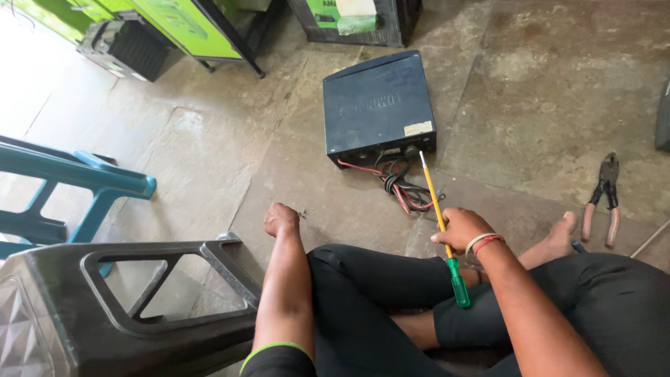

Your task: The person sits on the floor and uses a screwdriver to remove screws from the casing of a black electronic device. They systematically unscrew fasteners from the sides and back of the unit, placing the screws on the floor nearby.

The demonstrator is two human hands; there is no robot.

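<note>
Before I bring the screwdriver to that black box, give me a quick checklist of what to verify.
1. Screwdriver held in right hand: ok, gripped on the yellow shaft, green handle hanging below.
2. Tip aimed at black box: ok, it points at the near edge.
3. Left hand free: ok, fist resting on the floor.
4. Wires out of the way: not ok, bundled right beside the tip.
5. Box unpowered: cannot tell.
6. Pliers at hand: ok, on the floor to the right.

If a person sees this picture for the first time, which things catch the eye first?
The right hand holds a long screwdriver with a yellow shaft and green handle, tip toward the black box on the floor ahead. Red and black wires spill from the box; pliers lie at the right.
</note>
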